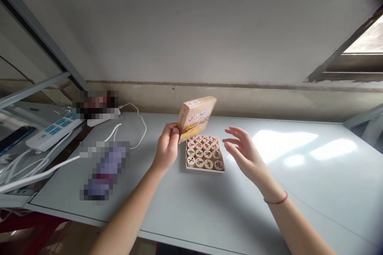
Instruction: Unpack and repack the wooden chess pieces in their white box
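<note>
My left hand (168, 143) grips a tan cardboard box lid (197, 117) by its left edge, thumb on the near face. The lid is tilted up and printed with white and yellow lettering. Below it on the table lies a shallow box tray (206, 170) packed with round Chinese chess pieces (207, 154). Red characters mark the pieces in the far rows, black ones those in the near rows. The lid partly overlaps the tray's far left corner. Just right of the tray, my right hand (242, 151) is raised with fingers apart, holding nothing.
A grey table (167, 215) stands against the wall (191, 40). On the left are a white power strip (56, 129), white cables (62, 163), a dark phone-like object (16, 140) and a blurred purple item (109, 169). Metal frame bars (38, 28) rise at the left.
</note>
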Tool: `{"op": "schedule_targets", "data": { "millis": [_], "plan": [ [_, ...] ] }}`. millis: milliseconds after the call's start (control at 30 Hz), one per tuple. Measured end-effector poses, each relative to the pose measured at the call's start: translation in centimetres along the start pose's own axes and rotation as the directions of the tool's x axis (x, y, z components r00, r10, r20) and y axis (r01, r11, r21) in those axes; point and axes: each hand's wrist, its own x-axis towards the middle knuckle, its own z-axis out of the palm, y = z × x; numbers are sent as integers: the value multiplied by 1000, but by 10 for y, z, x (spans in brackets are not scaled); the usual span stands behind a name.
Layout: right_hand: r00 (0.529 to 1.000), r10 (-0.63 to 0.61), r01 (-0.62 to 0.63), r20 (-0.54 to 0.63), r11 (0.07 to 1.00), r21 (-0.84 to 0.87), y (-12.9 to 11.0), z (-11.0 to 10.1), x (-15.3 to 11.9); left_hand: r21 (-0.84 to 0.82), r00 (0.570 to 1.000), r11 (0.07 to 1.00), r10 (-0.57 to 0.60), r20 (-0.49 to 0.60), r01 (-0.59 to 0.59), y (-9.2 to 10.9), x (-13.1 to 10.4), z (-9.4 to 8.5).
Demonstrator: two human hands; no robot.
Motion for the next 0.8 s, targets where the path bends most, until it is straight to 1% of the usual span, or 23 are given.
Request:
{"op": "schedule_targets", "data": {
  "millis": [67, 133, 200, 233, 300, 367, 433, 500, 567, 633, 700, 800],
  "plan": [
    [996, -26, 21, 89, 998, 63, 1, 4, -2, -196, 990, 973, -108, 90, 123, 3, -3, 7],
    [987, -32, 15, 155, 994, 109, 2, 6, -3, -304, 957, 914, -219, 192, 270, 5, -5, 14],
    [988, -3, -17, 154, 991, 133, 1, 7, -3, -345, 917, 855, -315, 245, 386, 6, -5, 18],
    [990, 22, -41, 138, 990, 138, 1, 8, -3, -345, 902, 837, -353, 249, 424, 5, -4, 18],
    [991, 75, -90, 110, 986, 143, -2, 8, -3, -295, 887, 840, -400, 229, 455, 0, -2, 17],
    [984, 135, -151, 119, 979, 135, -4, 9, -3, -160, 894, 887, -400, 203, 433, -7, -1, 14],
    [970, 196, -212, 140, 972, 104, -7, 10, -2, 26, 916, 934, -355, 189, 357, -11, -1, 11],
    [958, 243, -256, 154, 965, 64, -8, 10, -2, 194, 929, 941, -314, 194, 277, -11, -1, 9],
    [953, 264, -271, 149, 962, 32, -9, 10, -2, 313, 923, 918, -319, 215, 244, -9, -2, 8],
    [953, 267, -269, 143, 963, -5, -10, 8, -2, 377, 904, 894, -350, 247, 243, -5, -2, 8],
    [951, 264, -257, 161, 964, -61, -10, 5, -2, 408, 889, 880, -369, 270, 242, -4, -2, 7],
    [921, 277, -245, 275, 959, -145, -9, -1, -2, 446, 874, 867, -381, 302, 224, -4, -2, 5]
  ]
}}
